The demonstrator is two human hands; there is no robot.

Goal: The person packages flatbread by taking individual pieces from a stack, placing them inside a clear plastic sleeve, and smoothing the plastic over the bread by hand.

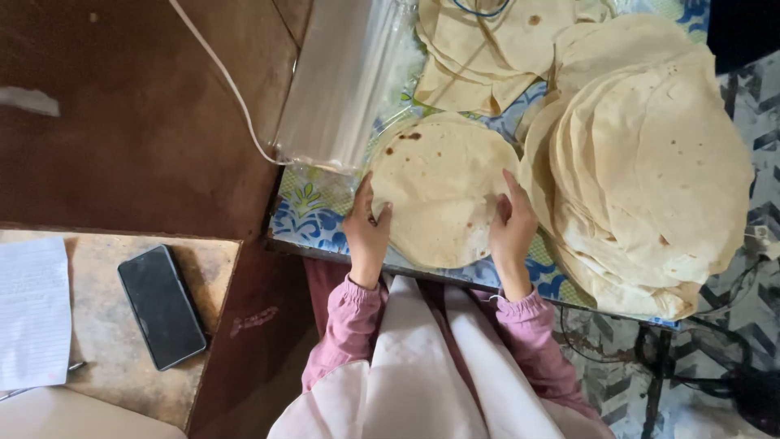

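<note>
A round pale flatbread [443, 191] with brown spots lies flat on a table covered in a blue and green patterned cloth [313, 211]. My left hand [367, 232] grips its left edge, thumb on top. My right hand [512, 228] rests on its right edge, fingers spread over the bread. Just to the right, a tall fanned stack of flatbreads [650, 162] leans across the table. Another pile of folded flatbreads [479, 49] sits at the back.
A stack of clear plastic bags [345, 77] lies at the table's left end, with a white cable [227, 81] running beside it. A black phone [161, 306] and lined paper [32, 313] rest on a lower stone surface at left. Dark cables [699, 358] lie on the patterned floor.
</note>
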